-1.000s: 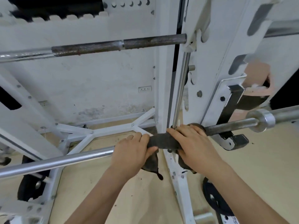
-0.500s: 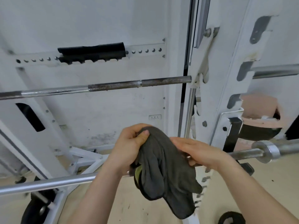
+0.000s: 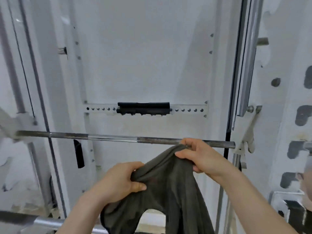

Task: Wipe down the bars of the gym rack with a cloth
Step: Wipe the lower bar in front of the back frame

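Both hands hold the cloth (image 3: 168,191) up in front of the rack (image 3: 276,115). The left hand (image 3: 121,179) has its fingers curled round a bunched fold, with the thumb pressed on it. The right hand (image 3: 202,157) is higher and further right, and pinches the top edge between thumb and fingers. That edge sits just below the upper bar (image 3: 101,138), near its right end. The fingertips overlap the bar in this view, so I cannot tell whether they touch it. The rest of the cloth hangs loose in two tails down towards the lower bar (image 3: 50,222), near the bottom edge. I judge the next step to be laying the cloth over the upper bar and wiping along it. The bar's dark stretches look rough and rusty, so the fabric could catch and drag instead of sliding. A narrow bunched grip would clean only a thin strip and miss the far side. The hanging tails could snag on the lower bar or slip from the left hand. The right hand works near the hook (image 3: 243,144) that carries the bar's end. A hard push towards it could pinch fingers there or shift the bar in its seat.
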